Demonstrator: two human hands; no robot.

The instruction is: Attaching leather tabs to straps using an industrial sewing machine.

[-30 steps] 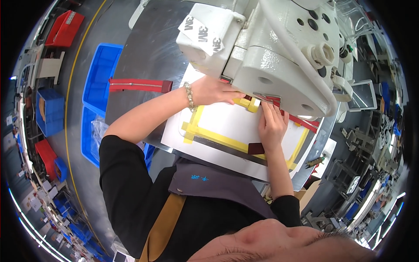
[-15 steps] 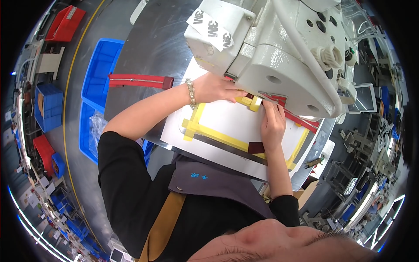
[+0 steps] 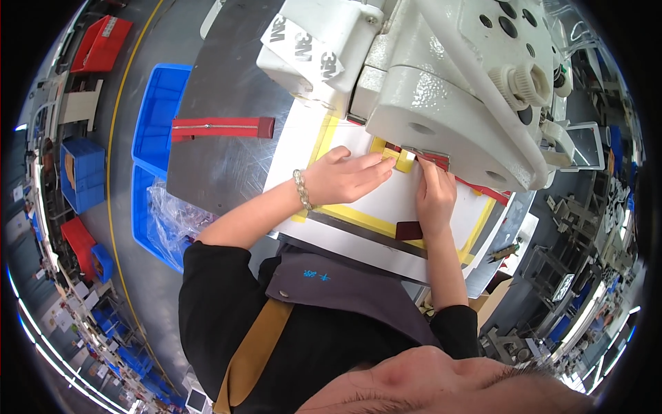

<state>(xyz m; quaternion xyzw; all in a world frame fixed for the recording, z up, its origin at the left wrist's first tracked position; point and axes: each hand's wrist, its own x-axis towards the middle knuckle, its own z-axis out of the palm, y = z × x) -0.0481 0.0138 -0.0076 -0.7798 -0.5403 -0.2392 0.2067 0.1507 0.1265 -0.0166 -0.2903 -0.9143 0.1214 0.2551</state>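
Note:
My left hand [image 3: 348, 178] is open, palm turned partly down and fingers stretched out, with its fingertips by a yellow-taped guide [image 3: 396, 156] under the white sewing machine head [image 3: 441, 103]. My right hand [image 3: 436, 196] is closed, its fingertips pinching at the end of a red zipper strip [image 3: 479, 188] beside the guide. The strip runs right, beneath the machine head, which hides part of it. A small dark red patch [image 3: 408, 230] lies on the white work surface [image 3: 358, 196], left of my right wrist.
Another red zipper strip [image 3: 227, 127] lies on the dark metal table [image 3: 227, 169] at left. Blue bins [image 3: 148, 207] stand beyond the table's left edge, one with clear plastic in it. Yellow tape [image 3: 365, 219] borders the work surface. Small snips [image 3: 505, 252] lie at right.
My left hand has drawn back from beside the machine toward me, its fingers straightening off the guide. My right hand stays near the zipper strip. The view has shifted slightly.

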